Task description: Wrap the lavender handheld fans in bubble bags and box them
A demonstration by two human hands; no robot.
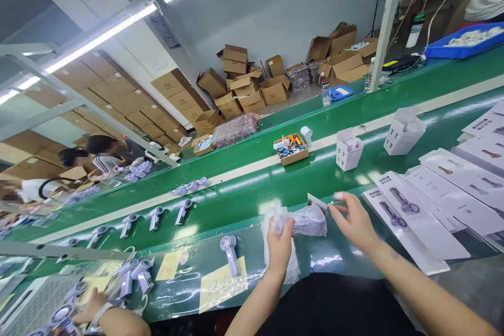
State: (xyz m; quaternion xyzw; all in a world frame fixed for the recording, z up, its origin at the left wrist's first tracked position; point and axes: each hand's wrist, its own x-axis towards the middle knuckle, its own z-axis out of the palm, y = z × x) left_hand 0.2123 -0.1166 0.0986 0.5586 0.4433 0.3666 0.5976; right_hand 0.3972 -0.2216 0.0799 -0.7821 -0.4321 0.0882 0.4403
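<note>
A green work line [244,184] spans the view, its far ends cut off; a pale frame bar [66,251] partly hides the lower-left fans. Flat printed boxes [413,215] overlap at right, some cropped by the edge. Beyond the hands stand two white cartons [403,134], their contents unclear. A co-worker's hand [93,305] is among fans at lower left. The person's left hand [280,241] is clamped on a bagged item [309,221], its contents blurred by wrapping. The right hand [352,218] is beside its far end; whether it grips the small grey flap [316,203] cannot be told
</note>
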